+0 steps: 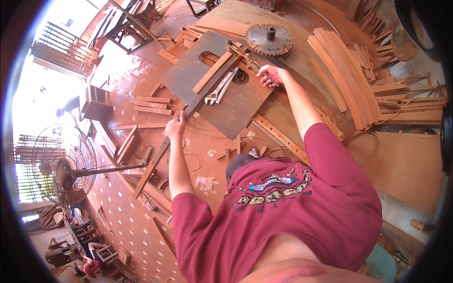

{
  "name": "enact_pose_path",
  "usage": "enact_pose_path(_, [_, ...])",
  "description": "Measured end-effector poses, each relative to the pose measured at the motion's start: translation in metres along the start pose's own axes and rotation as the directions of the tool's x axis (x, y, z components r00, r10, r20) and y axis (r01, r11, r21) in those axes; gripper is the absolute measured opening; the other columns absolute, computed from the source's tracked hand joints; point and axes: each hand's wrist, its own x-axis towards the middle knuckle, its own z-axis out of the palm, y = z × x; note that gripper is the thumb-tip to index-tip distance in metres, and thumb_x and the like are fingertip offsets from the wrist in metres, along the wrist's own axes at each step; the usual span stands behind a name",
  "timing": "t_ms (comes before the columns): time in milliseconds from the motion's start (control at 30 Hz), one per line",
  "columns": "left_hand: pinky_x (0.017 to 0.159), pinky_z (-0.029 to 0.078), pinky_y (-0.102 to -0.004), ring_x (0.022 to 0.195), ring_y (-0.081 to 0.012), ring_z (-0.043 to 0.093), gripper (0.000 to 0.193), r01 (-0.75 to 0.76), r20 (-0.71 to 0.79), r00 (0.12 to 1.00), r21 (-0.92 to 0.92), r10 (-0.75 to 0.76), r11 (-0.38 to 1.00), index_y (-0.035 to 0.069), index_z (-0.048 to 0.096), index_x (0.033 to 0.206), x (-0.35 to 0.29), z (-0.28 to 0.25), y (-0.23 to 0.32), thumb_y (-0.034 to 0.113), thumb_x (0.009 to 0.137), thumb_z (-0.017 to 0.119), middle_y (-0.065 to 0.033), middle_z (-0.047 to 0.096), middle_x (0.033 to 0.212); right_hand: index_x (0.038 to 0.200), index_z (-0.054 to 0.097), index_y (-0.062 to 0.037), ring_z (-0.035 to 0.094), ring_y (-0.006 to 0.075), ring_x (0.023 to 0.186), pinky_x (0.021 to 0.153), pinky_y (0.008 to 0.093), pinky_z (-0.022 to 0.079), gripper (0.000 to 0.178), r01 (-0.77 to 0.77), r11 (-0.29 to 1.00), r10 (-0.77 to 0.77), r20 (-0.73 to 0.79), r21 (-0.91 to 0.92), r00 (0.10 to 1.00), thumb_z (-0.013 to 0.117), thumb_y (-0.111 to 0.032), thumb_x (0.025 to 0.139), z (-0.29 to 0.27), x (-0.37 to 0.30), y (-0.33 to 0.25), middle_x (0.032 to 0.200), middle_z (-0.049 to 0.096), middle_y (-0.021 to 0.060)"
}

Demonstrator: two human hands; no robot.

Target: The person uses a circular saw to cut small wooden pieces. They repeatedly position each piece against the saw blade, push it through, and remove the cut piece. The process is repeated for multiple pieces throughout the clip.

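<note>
My left hand [175,127] is closed around a long dark bar [155,162], which slants up across a metal machine plate [236,115]. In my right hand [272,76] is a red-handled tool [255,65], apparently pliers, its head close to the metal fitting [232,46] at the bar's far end. A wooden strip [214,73] lies along the bar on the plate. Beside it rests an adjustable wrench [218,92] with another shiny tool. The plate's slot shows a round dark part [241,76] in its opening. Fingers of my right hand partly cover the tool's grip.
A toothed circular saw blade [278,43] lies beyond the plate. Planks [347,78] are stacked at right. Wood offcuts [153,104] and a plastic glove [206,185] lie on the floor. A standing fan [63,172] is at left; another person [91,266] sits at lower left.
</note>
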Motion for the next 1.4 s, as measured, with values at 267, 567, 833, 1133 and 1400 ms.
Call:
enact_pose_path(267, [0.079,0.054,-0.0502,0.087,-0.0407,0.07,0.084,0.016,0.028,0.999,0.01,-0.017,1.0,0.004,0.077,0.082,-0.048,0.004,0.019,0.067,0.099,0.024,-0.0233,0.072,0.084,0.069,0.043,-0.0158,0.042,0.0111,0.045,0.047,0.0317,0.038,0.023,0.07,0.983,-0.094,0.136,0.171,0.986,0.065,-0.017,0.075,-0.019,-0.026,0.043,0.06,0.048,-0.0042])
enact_pose_path(567, [0.072,0.054,-0.0511,0.078,-0.0413,0.07,0.078,0.021,-0.045,0.999,-0.016,-0.022,1.0,0.004,0.076,0.077,-0.118,0.013,0.05,0.063,0.1,0.031,-0.0229,0.071,0.079,0.067,0.039,-0.0184,0.032,0.0073,0.044,0.042,0.0266,0.024,0.025,0.074,0.959,-0.15,0.27,0.272,0.951,0.062,-0.008,0.067,-0.059,-0.05,0.11,0.057,0.037,-0.0069])
enact_pose_path(833, [0.067,0.053,-0.0517,0.073,-0.0415,0.069,0.078,0.014,-0.041,0.999,-0.004,-0.014,1.0,0.002,0.074,0.073,-0.173,0.017,0.071,0.06,0.101,0.031,-0.0229,0.069,0.072,0.073,0.038,-0.0158,0.031,0.0091,0.043,0.042,0.0259,0.025,0.025,0.024,0.942,-0.135,0.313,0.336,0.94,0.058,-0.004,0.065,-0.086,-0.071,0.166,0.061,0.039,-0.0026])
enact_pose_path(1133, [0.069,0.053,-0.052,0.073,-0.0419,0.069,0.069,0.003,0.008,1.0,-0.041,-0.003,0.999,0.003,0.073,0.076,-0.21,0.01,0.09,0.055,0.102,0.036,-0.0231,0.069,0.073,0.078,0.041,-0.0126,0.036,0.0072,0.047,0.043,0.0251,0.027,0.028,0.1,0.942,-0.222,0.371,0.32,0.902,0.062,0.0,0.066,-0.091,-0.113,0.191,0.065,0.043,-0.0025])
enact_pose_path(1400, [0.065,0.052,-0.0523,0.069,-0.0417,0.068,0.067,-0.038,0.021,0.999,-0.068,0.04,0.997,0.002,0.067,0.07,-0.182,0.009,0.074,0.054,0.102,0.038,-0.0227,0.068,0.071,0.084,0.046,-0.0078,0.04,0.0112,0.052,0.047,0.0279,0.034,0.031,0.132,0.924,-0.255,0.32,0.359,0.913,0.063,-0.001,0.058,-0.083,-0.09,0.17,0.071,0.048,0.0024])
